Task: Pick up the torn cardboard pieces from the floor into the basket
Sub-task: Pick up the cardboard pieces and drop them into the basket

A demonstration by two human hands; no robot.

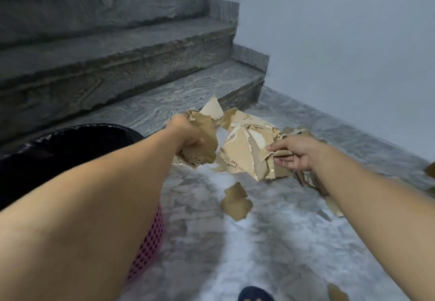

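Your left hand (188, 133) is up at about eleven o'clock from the middle of the view, fingers curled tight round a crumpled wad (202, 143) of brown cardboard, and the wad hangs below and to the right of your fist. Your right hand (294, 152) sits at three o'clock from it, thumb and fingers pinching the edge of a big torn sheet (244, 154) that is lifted and tilted, printed marks showing on its face. Between and behind your two hands the pile (249, 124) of pale and brown scraps lies on the floor (270, 241) at the foot of the bottom step (150, 105), spreading toward two o'clock under your right wrist. One loose scrap (236, 203) lies alone on the marble at six o'clock from the sheet, well apart from both hands. More bits trail along at four o'clock beside your right forearm, and a small one (337, 293) sits at the bottom edge near five o'clock. The basket (150, 241) is down at eight o'clock, pink mesh wall showing under your left forearm, a black liner (70, 150) folded over its rim; your arm crosses its mouth, so what lies inside cannot be told. A dark slipper toe (255, 294) pokes in at six o'clock. The wall (341, 41) rises at one o'clock.
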